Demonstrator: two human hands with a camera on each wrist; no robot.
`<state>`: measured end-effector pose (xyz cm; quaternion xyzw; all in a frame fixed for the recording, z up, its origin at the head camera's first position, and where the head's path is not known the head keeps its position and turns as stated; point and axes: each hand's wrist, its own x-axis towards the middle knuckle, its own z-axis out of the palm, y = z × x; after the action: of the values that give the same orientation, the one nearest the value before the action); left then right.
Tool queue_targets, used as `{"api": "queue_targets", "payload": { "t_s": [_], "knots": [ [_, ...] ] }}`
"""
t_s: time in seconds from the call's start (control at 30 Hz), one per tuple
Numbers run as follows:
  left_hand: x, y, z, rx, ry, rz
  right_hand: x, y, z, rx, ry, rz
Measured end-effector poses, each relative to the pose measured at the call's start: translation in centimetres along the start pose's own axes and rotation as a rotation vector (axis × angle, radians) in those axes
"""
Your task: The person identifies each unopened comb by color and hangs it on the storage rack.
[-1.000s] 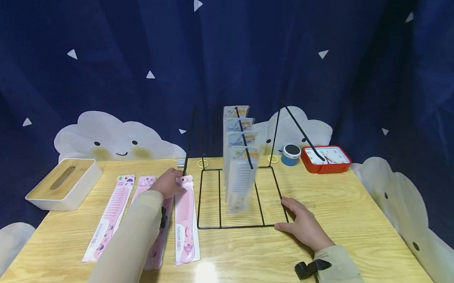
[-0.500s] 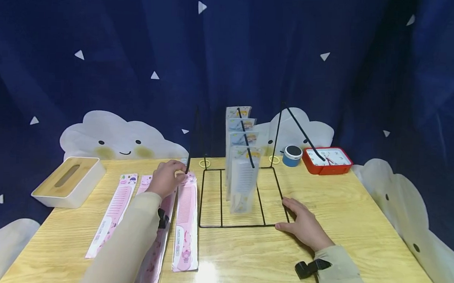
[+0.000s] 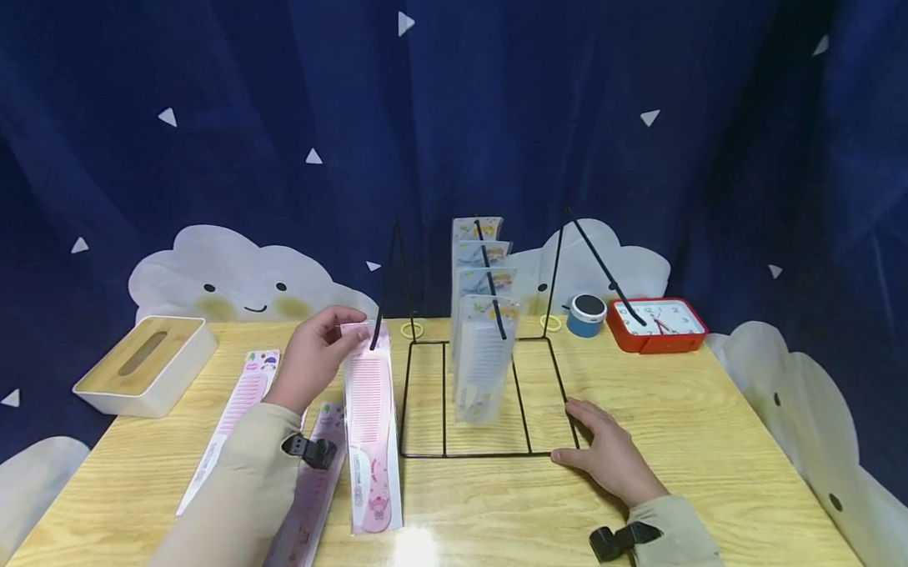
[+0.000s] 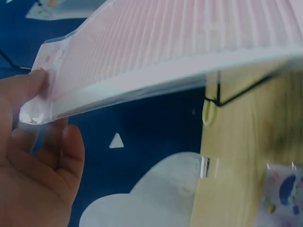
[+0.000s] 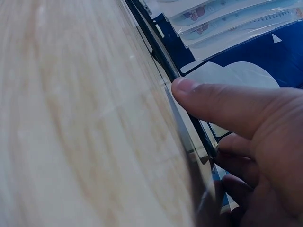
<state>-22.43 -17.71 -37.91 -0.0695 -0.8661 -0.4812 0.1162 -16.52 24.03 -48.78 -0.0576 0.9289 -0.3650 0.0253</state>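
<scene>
My left hand (image 3: 312, 354) pinches the top of a pink comb in clear packaging (image 3: 370, 431) between thumb and fingers. The package hangs lengthwise left of a black wire rack (image 3: 485, 456), and the tip of the rack's left hook (image 3: 378, 318) overlaps its top in the head view. Ridged pink comb teeth (image 4: 156, 38) fill the left wrist view. My right hand (image 3: 606, 447) holds the rack's front right corner, its thumb on the wire in the right wrist view. Several pale packaged combs (image 3: 484, 368) hang from the middle hook.
Two more pink packaged combs (image 3: 224, 430) lie at the left, one partly under my left sleeve. A tissue box (image 3: 180, 378) stands behind them. At the back right are a blue speaker-like cylinder (image 3: 585, 324) and a red clock (image 3: 658, 345), which the right hook overlaps.
My left hand has taken the nearest pink comb package by its top and raised that end off the table towards the left hook. My right hand stays on the rack.
</scene>
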Motion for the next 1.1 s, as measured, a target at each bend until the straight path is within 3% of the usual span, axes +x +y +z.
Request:
{"api": "queue_targets", "payload": {
  "t_s": [0.13, 0.23, 0.5, 0.6, 0.77, 0.93, 1.1],
  "knots": [
    [-0.6, 1.1, -0.5, -0.128, 0.039, -0.027, 0.1, 0.0, -0.1, 0.006, -0.003, 0.003],
    [-1.5, 2.0, -1.0, -0.247, 0.061, -0.011, 0.1, 0.1, 0.0, 0.013, -0.007, 0.011],
    [-4.9, 5.0, -2.0, -0.406, 0.02, 0.121, 0.0, 0.1, -0.1, 0.007, 0.0, 0.007],
    [-6.1, 6.1, -2.0, -0.491, 0.004, 0.198, 0.0, 0.1, -0.1, 0.008, 0.001, 0.004],
    [-7.1, 7.7, -1.6, -0.605, 0.04, 0.309, 0.1, 0.3, 0.0, 0.011, -0.002, 0.002],
    [-6.8, 8.6, -0.8, -0.663, 0.125, 0.277, 0.1, 0.3, -0.1, 0.016, 0.0, -0.001],
    [-6.6, 8.7, -0.1, -0.676, 0.119, 0.241, -0.1, 0.2, -0.2, 0.013, 0.003, -0.002]
  ]
}}
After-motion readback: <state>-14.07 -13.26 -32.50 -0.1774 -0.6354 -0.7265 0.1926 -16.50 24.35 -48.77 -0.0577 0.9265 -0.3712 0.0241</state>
